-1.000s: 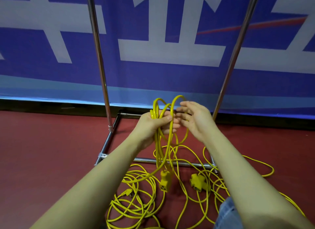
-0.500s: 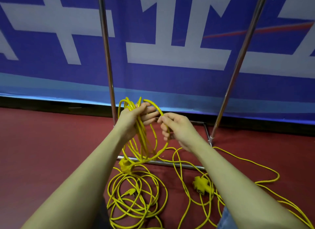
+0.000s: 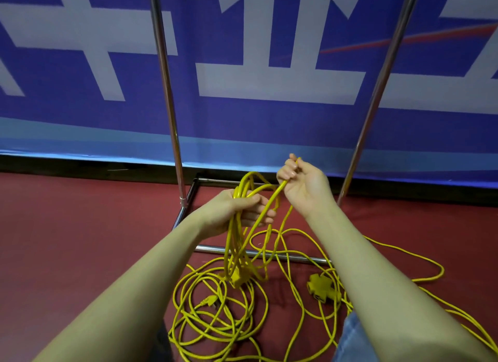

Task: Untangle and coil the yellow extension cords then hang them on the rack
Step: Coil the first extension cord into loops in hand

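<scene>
Head view: left hand (image 3: 237, 210) gripped coiled loops of yellow cord (image 3: 237, 243); right hand (image 3: 304, 183) pinched one strand above; more cord (image 3: 215, 316) sprawled on the floor before the rack (image 3: 165, 92); banner (image 3: 269, 78) lettering unreadable

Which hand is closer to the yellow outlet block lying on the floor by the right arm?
Left. The left hand grips the coil up and left of the outlet block; the right hand pinches a strand higher up, farther from it.
</scene>
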Available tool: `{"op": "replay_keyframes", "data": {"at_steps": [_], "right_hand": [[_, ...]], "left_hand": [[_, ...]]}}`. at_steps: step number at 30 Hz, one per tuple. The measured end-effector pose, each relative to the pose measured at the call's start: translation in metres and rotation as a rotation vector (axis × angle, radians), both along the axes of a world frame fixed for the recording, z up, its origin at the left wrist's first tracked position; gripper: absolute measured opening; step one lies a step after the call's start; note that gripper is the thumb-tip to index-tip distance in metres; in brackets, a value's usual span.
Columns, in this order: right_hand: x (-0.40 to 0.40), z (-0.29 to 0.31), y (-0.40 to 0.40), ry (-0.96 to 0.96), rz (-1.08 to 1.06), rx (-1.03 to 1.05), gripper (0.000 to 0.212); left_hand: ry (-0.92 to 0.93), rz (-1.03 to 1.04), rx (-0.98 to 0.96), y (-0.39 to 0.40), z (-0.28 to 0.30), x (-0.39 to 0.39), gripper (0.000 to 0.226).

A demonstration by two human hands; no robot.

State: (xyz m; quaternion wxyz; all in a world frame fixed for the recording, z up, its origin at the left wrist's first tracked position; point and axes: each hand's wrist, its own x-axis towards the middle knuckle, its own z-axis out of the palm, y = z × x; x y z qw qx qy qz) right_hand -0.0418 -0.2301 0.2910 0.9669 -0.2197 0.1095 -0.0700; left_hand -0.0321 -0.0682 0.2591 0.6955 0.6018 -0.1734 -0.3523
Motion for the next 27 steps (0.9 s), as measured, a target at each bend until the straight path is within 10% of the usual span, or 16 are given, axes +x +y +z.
{"op": "replay_keyframes", "data": {"at_steps": [3,12,19,27], "right_hand": [[0.004,-0.002,-0.006,0.021,-0.010,-0.023,0.025],[-0.010,-0.021,-0.014,0.182,0.067,-1.020,0.022],[-0.027,-0.022,0.004,-0.010,0.603,-1.287,0.027],[-0.024,-0.028,0.023,-0.144,0.373,-1.439,0.021]], "left_hand": [[-0.042,-0.031,0.006,-0.004,0.001,-0.001,0.021],[-0.014,0.162,-0.232,-0.017,0.007,0.007,0.023],[-0.034,0.316,-0.354,-0.016,0.024,0.015,0.023],[-0.009,0.462,-0.433,-0.013,0.030,0.021,0.022]]}}
